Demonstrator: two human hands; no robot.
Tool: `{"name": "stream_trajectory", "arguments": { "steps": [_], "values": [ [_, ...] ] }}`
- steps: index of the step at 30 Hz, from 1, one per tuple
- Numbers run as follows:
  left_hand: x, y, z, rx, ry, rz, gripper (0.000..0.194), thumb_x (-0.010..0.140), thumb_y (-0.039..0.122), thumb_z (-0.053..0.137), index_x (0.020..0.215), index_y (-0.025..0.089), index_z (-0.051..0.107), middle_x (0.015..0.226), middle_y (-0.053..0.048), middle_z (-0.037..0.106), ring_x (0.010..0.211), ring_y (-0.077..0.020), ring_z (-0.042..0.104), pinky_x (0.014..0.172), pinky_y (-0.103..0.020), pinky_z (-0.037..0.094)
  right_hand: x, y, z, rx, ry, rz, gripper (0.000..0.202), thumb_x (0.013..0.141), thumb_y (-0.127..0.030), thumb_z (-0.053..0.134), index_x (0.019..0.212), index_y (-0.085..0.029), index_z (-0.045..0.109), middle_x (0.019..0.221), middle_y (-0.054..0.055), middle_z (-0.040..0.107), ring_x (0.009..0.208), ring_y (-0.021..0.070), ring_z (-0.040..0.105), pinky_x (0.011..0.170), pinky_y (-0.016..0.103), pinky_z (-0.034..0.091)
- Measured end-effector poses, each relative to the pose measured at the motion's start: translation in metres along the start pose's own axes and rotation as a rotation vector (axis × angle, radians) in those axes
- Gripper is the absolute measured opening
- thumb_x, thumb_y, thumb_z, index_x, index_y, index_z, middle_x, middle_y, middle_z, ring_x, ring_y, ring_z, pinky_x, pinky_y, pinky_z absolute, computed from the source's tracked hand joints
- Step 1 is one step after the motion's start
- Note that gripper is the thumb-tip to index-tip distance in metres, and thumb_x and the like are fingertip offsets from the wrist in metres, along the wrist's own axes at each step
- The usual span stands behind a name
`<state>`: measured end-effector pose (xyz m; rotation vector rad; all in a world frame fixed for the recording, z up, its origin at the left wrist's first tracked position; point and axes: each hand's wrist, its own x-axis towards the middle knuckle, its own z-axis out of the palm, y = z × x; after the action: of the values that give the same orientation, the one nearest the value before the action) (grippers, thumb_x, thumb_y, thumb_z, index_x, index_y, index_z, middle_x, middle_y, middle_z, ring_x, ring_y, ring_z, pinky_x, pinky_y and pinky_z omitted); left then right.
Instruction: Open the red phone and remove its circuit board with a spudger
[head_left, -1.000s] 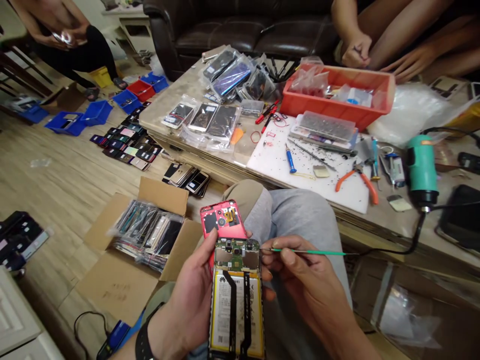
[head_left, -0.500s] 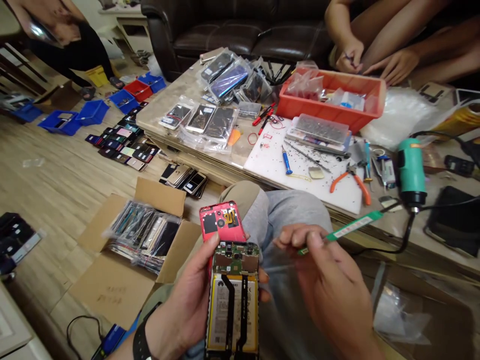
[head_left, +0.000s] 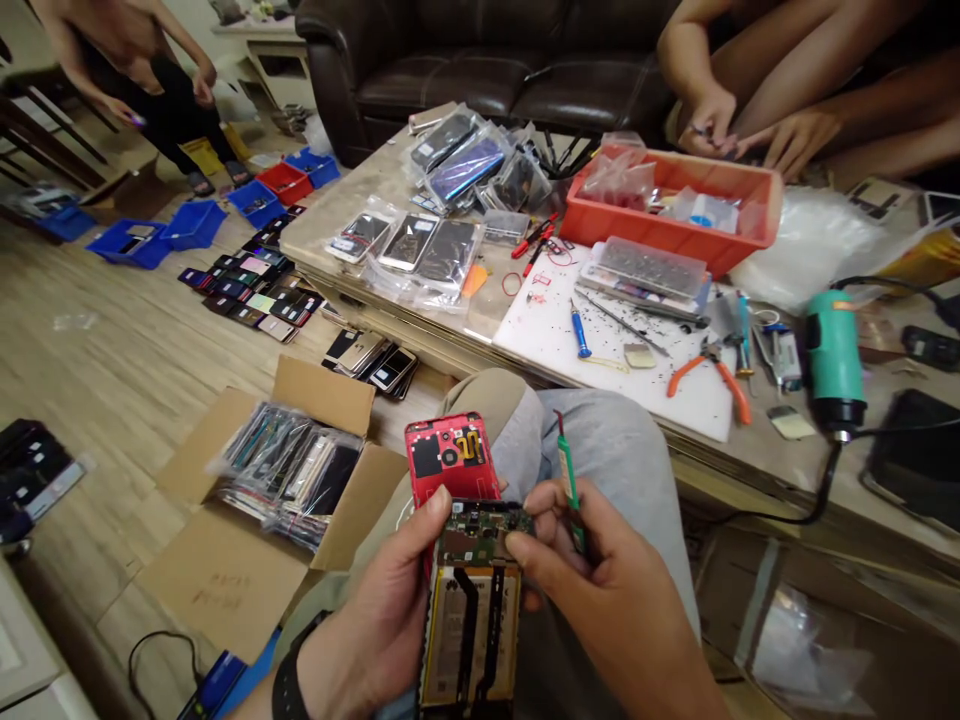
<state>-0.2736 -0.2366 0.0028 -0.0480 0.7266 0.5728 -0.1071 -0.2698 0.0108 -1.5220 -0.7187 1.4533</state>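
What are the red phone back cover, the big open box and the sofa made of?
Red phone back cover: smooth, perhaps plastic or painted metal, from its even red colour. Big open box: matte brown cardboard, from its folded flaps. Sofa: leather or imitation leather, since its dark brown seats shine.

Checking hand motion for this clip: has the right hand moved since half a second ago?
Yes: against the orange-handled pliers, the right hand has shifted left in view, over to the circuit board.

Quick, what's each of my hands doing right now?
Left hand: closed around the opened phone and a red cover.
Right hand: holding the green tool, thumb against the phone's circuit board.
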Motion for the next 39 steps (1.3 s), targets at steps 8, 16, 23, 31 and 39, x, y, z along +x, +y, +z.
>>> {"name": "stream_trajectory", "arguments": {
  "steps": [8, 16, 23, 31, 39],
  "values": [
    [-0.001, -0.003, -0.008, -0.018, -0.027, -0.049, 0.043, 0.08, 0.05, 0.08, 0.109, 0.019, 0.079, 0.095, -0.008, 0.082, 0.096, -0.0297, 0.076, 0.097, -0.039, 0.053, 0.002, -0.01, 0.001, 0.065, -0.019, 0.09, 0.029, 0.067, -0.038, 0.087, 0.073, -0.022, 0.064, 0.062, -0.005, 0.051, 0.052, 0.0123, 0.052, 0.046, 0.022, 0.051],
    [0.001, -0.003, -0.009, -0.019, -0.084, -0.154, 0.052, 0.083, 0.055, 0.073, 0.12, 0.018, 0.076, 0.106, -0.013, 0.08, 0.107, -0.0363, 0.073, 0.097, -0.046, 0.052, -0.001, -0.005, -0.002, 0.096, -0.034, 0.127, 0.033, 0.066, -0.042, 0.089, 0.073, -0.022, 0.064, 0.058, -0.007, 0.048, 0.051, 0.0113, 0.049, 0.046, 0.021, 0.049],
    [0.001, -0.003, -0.008, -0.034, -0.019, -0.099, 0.04, 0.083, 0.05, 0.076, 0.107, 0.018, 0.08, 0.097, -0.008, 0.082, 0.09, -0.0263, 0.077, 0.087, -0.033, 0.054, 0.001, -0.007, 0.001, 0.1, 0.018, 0.152, 0.038, 0.065, -0.049, 0.091, 0.071, -0.022, 0.064, 0.058, -0.005, 0.051, 0.049, 0.0117, 0.047, 0.044, 0.023, 0.048],
    [0.003, 0.0, 0.002, 0.069, 0.01, -0.192, 0.06, 0.087, 0.066, 0.063, 0.107, 0.012, 0.08, 0.101, -0.014, 0.081, 0.081, -0.024, 0.076, 0.078, -0.031, 0.055, 0.003, -0.003, 0.001, 0.192, 0.049, 0.197, 0.045, 0.062, -0.052, 0.093, 0.075, -0.021, 0.063, 0.06, -0.006, 0.048, 0.051, 0.0121, 0.049, 0.041, 0.022, 0.048],
    [0.005, 0.001, 0.009, 0.082, 0.052, -0.239, 0.066, 0.094, 0.069, 0.048, 0.111, 0.012, 0.077, 0.095, -0.015, 0.08, 0.084, -0.0284, 0.077, 0.08, -0.036, 0.056, 0.003, -0.001, 0.003, 0.195, 0.089, 0.212, 0.046, 0.062, -0.053, 0.093, 0.077, -0.021, 0.063, 0.057, -0.007, 0.049, 0.048, 0.0117, 0.05, 0.039, 0.023, 0.05]
  ]
}}
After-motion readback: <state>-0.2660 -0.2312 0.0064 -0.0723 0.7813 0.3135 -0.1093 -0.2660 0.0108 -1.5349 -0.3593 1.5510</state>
